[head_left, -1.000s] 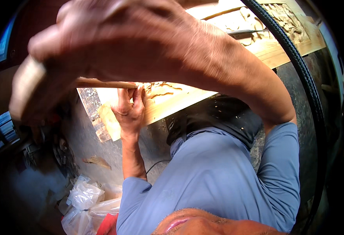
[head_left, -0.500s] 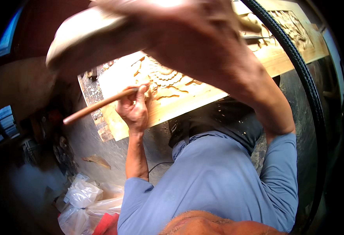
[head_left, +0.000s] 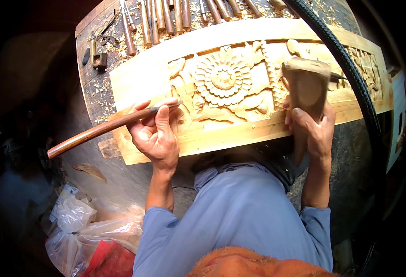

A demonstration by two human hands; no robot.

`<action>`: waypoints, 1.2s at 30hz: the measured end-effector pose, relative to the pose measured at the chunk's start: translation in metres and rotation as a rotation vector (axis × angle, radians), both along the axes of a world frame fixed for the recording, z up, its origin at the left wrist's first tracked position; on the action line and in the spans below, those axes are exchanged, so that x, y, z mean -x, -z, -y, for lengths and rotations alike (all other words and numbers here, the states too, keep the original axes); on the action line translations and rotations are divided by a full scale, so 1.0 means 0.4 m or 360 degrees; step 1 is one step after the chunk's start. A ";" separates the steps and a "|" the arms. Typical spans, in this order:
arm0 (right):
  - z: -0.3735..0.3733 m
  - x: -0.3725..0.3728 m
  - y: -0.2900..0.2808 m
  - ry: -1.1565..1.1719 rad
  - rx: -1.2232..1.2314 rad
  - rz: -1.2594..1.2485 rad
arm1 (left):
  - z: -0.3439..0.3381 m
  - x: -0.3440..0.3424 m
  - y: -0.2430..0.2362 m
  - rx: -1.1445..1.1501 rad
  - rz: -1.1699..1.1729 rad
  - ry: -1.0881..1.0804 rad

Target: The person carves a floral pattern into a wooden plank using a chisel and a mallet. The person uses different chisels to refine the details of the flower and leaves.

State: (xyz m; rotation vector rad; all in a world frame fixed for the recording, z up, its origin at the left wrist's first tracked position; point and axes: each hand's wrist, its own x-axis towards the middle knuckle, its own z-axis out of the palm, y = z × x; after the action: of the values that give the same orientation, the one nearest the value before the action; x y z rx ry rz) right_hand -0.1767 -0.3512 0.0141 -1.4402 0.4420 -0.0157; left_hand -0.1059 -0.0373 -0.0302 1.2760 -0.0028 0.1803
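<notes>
My left hand (head_left: pixel 161 143) is closed round a wood-carving chisel (head_left: pixel 96 130) with a long brown wooden handle. Its handle points out to the left, and its metal end rests at the lower left of the relief on a pale carved wooden panel (head_left: pixel 140 76). A round layered flower (head_left: pixel 223 78) stands out right of the chisel tip. Over the panel's near edge, my right hand (head_left: pixel 320 134) grips a wooden mallet (head_left: pixel 308 90), its thick head up and its narrower handle toward me. The mallet is slightly blurred and hides some carving beneath.
Several wooden-handled chisels (head_left: pixel 168 21) lie in a row along the bench's far side among shavings. A small metal block (head_left: pixel 100 60) sits at the bench's left. A black braided cable (head_left: pixel 337 48) crosses the right side. Plastic bags (head_left: pixel 76 217) lie lower left.
My right arm has come down from high across the view to the right, bringing the mallet with it. The left hand still holds the chisel at the relief. More of the bench shows now.
</notes>
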 end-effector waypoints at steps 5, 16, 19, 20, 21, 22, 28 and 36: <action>-0.015 -0.006 -0.003 0.0013 0.0168 -0.0028 | -0.001 0.003 -0.004 -0.0294 0.0038 0.0089; -0.015 -0.022 -0.004 0.0003 0.0140 -0.0019 | 0.008 0.007 -0.024 -0.0699 0.0050 0.0237; -0.015 -0.021 -0.003 -0.0003 0.0151 -0.0001 | 0.017 0.000 -0.031 -0.0691 0.0076 0.0254; -0.016 -0.021 -0.003 0.0003 0.0154 0.0010 | 0.013 0.001 -0.023 -0.0712 0.0064 0.0251; -0.018 -0.021 -0.003 0.0005 0.0116 0.0017 | 0.015 0.003 -0.026 -0.0790 0.0089 0.0246; -0.019 -0.022 -0.004 0.0003 0.0122 0.0004 | 0.017 0.003 -0.030 -0.0869 0.0115 0.0238; -0.043 -0.025 -0.025 -0.0023 0.0392 0.0096 | 0.010 0.014 -0.037 -0.1255 0.0172 0.0224; -0.094 -0.150 -0.094 -0.0235 0.1842 0.1045 | 0.005 0.010 -0.034 -0.1476 0.0339 0.0230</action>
State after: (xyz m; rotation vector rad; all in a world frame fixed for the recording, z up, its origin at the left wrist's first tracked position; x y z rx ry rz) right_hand -0.1167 -0.3137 0.0515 -2.4515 -0.3032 -0.7023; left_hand -0.1098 -0.0394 -0.0166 2.1645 -0.4002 0.1956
